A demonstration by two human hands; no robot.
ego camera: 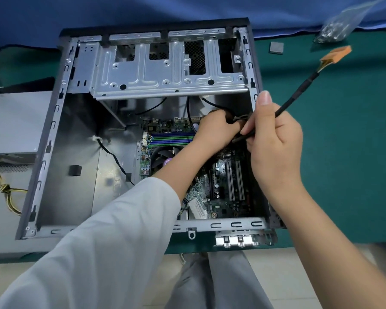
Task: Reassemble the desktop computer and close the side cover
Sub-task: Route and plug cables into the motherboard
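- Standing over the open desktop case (51, 139), which lies on its side on the green mat (343, 152), I see the person working at its 3 o'clock edge, with the motherboard (221, 186) exposed below the hands.
- The right hand (274, 143) pinches a black sleeved cable (296, 94) between thumb and curled fingers; the cable runs up toward 1 o'clock and ends in an orange connector (337, 55) hanging free above the mat.
- The left hand (216, 128) is curled around the lower part of the cable bundle inside the case, near the upper right corner of the board; exactly what it grips is partly hidden.
- The cable looks light and springy rather than limp, holding its line in the air, so I judge it will flex back if bent sharply.
- The connector seems small and likely fragile at its pins; better to hold it by the plastic body when seating it, not by the thin wires behind it.
- The power supply (13, 123) sits outside the case at 9 o'clock, its yellow wires (8, 190) trailing; it looks heavy and boxy, a two-handed lift.
- A bag of screws (334, 30) lies at 1 o'clock.
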